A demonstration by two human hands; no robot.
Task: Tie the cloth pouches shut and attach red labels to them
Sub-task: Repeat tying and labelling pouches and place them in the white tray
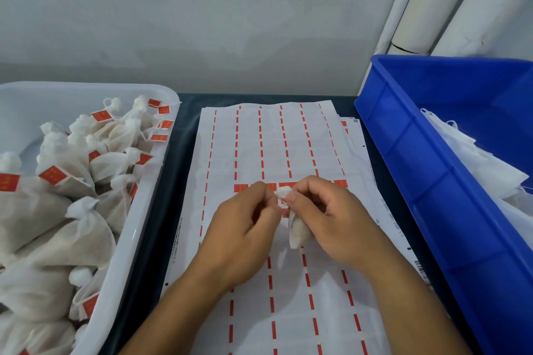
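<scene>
Both hands, left hand and right hand, pinch one small white cloth pouch at its gathered neck. Looks light, soft, limp; hold the neck.

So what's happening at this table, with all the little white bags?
A person is working on one small cloth pouch above a label sheet. The right hand holds the pouch, while the left hand pinches at its gathered neck, apparently tying it. Most labels on the sheet are already gone; a row of red labels remains just beyond the hands. The white tray on the left is piled with tied, labelled pouches, and the blue bin on the right holds flat white bags.
</scene>
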